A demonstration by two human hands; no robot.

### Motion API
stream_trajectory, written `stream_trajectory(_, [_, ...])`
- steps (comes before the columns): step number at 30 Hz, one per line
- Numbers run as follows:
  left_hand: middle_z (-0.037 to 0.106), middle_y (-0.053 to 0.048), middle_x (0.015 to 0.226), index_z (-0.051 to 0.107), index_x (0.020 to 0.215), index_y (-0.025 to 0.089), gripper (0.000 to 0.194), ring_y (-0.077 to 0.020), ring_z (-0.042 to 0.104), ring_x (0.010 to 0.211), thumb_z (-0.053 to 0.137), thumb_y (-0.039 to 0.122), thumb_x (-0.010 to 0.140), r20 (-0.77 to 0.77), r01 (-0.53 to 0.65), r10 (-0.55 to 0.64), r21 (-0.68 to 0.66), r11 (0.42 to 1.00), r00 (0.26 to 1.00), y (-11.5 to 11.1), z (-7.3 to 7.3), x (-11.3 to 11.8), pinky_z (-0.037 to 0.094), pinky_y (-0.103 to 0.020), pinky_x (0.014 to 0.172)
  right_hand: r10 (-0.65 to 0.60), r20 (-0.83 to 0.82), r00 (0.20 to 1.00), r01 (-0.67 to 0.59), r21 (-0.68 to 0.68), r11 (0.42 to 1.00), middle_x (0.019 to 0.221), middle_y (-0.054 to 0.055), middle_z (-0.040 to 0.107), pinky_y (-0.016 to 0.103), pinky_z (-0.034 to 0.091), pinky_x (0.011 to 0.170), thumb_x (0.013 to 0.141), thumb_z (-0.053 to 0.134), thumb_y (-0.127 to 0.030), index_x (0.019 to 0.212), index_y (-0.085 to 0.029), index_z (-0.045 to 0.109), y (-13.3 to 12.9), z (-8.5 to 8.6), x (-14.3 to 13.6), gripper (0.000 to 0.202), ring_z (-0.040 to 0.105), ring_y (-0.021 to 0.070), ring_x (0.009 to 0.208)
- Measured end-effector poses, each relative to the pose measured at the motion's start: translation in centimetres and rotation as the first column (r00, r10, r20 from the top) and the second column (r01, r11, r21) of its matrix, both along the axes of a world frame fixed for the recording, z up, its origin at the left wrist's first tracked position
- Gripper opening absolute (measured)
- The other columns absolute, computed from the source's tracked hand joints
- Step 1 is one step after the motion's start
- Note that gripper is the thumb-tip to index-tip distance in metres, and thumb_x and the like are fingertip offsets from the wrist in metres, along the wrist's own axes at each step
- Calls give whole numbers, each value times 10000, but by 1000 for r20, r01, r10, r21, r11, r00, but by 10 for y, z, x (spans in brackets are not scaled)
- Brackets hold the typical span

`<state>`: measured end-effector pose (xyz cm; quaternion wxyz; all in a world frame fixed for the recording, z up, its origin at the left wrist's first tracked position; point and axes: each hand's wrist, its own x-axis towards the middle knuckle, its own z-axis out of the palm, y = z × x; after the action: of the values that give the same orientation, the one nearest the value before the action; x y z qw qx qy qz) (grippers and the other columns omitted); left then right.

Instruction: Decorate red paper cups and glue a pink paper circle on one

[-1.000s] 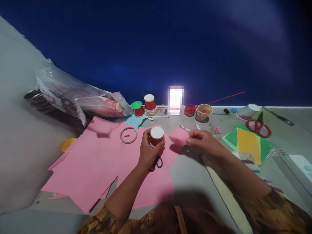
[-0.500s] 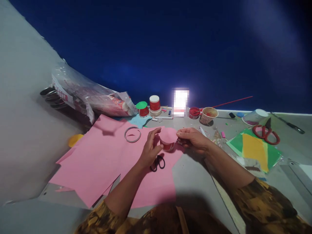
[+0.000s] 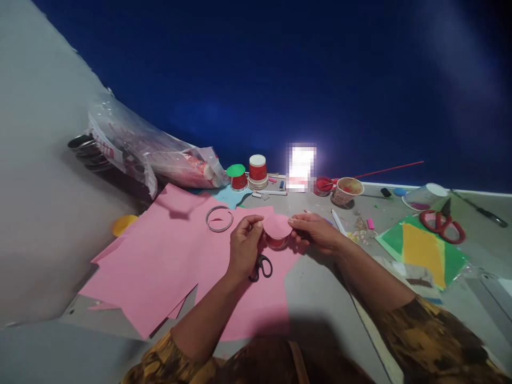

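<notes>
A round pink paper disc (image 3: pixel 277 226) lies over the top of a small red paper cup (image 3: pixel 277 243). My left hand (image 3: pixel 245 242) pinches the disc's left edge between thumb and fingers. At its right edge, my right hand (image 3: pixel 314 230) grips the disc the same way. Beneath them spread large pink paper sheets (image 3: pixel 160 256). Black-handled scissors (image 3: pixel 262 268) rest on the pink paper just below the cup, their blades hidden by my left hand. To the left of the hands lies a grey ring (image 3: pixel 220 230), possibly a tape roll.
Along the back stand a green-topped red cup (image 3: pixel 237 178), a white-topped red cup (image 3: pixel 258 172), a pot of red paint (image 3: pixel 323 186) and a stained cup (image 3: pixel 347 192). Red-handled scissors (image 3: pixel 442 226) lie on green and yellow sheets (image 3: pixel 424 250) at right. A plastic bag (image 3: pixel 160 152) sits at left.
My left hand's fingers have closed onto the left edge of the pink disc, which now lies flatter over the cup. My right hand keeps its hold. The view has shifted slightly.
</notes>
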<state>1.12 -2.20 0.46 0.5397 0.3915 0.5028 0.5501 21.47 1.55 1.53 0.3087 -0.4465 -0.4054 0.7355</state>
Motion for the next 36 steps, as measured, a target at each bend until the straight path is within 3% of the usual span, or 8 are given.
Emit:
stream_trajectory(5, [612, 50, 708, 686, 1006, 201, 318, -99, 561, 557, 807, 401, 791, -4, -17, 17, -5, 1000, 1000, 1, 1, 2, 460, -230, 558, 29, 15, 999, -29, -1, 1000, 638, 54, 739, 233, 517, 377, 691, 888, -582, 733, -179, 613, -3, -1, 0, 490, 632, 139, 425])
stream_trajectory(14, [596, 54, 734, 697, 995, 183, 328, -89, 552, 588, 837, 347, 748, 17, 6, -6, -37, 999, 1000, -2, 7, 3, 449, -208, 555, 0, 45, 999, -1, 18, 1000, 630, 21, 726, 263, 599, 455, 712, 882, -539, 736, -191, 579, -4, -6, -3, 462, 659, 137, 442])
stream_trajectory(18, [576, 60, 707, 699, 1007, 182, 337, -85, 539, 577, 839, 355, 753, 76, -2, 8, -74, 997, 997, -1, 6, 3, 438, -200, 541, -3, 63, 998, 1, 32, 999, 647, 42, 746, 236, 554, 423, 714, 867, -575, 736, -191, 581, -4, -5, -6, 480, 646, 130, 444])
stream_trajectory(23, [509, 87, 660, 665, 1086, 211, 385, -78, 475, 510, 825, 414, 799, 156, 27, -10, -106, 994, 988, 2, 1, 0, 382, -202, 488, -61, 110, 992, 50, 102, 994, 579, -16, 679, 168, 452, 378, 702, 870, -591, 704, -194, 564, -4, 1, -10, 501, 591, 91, 436])
stream_trajectory(27, [569, 46, 759, 682, 1112, 213, 361, -93, 512, 582, 780, 440, 850, 2, -8, 8, -59, 998, 1000, 5, -1, -4, 442, -225, 547, -24, 151, 988, 10, 92, 996, 588, -10, 681, 180, 450, 390, 720, 835, -621, 706, -200, 549, -4, 3, -11, 509, 595, 99, 447])
stream_trajectory(29, [659, -14, 958, 707, 1146, 225, 344, -128, 609, 742, 760, 416, 865, -178, -37, 49, 73, 997, 983, 5, -1, -6, 510, -255, 661, -9, 152, 988, -4, 89, 996, 597, -9, 684, 181, 452, 402, 728, 827, -622, 712, -201, 546, -4, 3, -11, 506, 598, 98, 455])
stream_trajectory(32, [681, -74, 1257, 733, 1196, 241, 330, -199, 660, 1046, 710, 390, 902, -364, 37, 48, 223, 974, 930, 5, -1, -7, 540, -316, 888, -2, 144, 990, -10, 80, 997, 615, -10, 687, 182, 456, 414, 720, 833, -619, 733, -196, 566, -4, 2, -11, 501, 596, 93, 465])
stream_trajectory(36, [725, -79, 1244, 735, 1215, 230, 346, -217, 677, 1073, 673, 422, 933, -371, 95, -32, 152, 984, 928, 6, -2, -6, 534, -345, 939, 5, 131, 991, -15, 75, 997, 638, -5, 695, 189, 465, 432, 716, 833, -606, 757, -193, 582, -3, 0, -9, 484, 585, 90, 475])
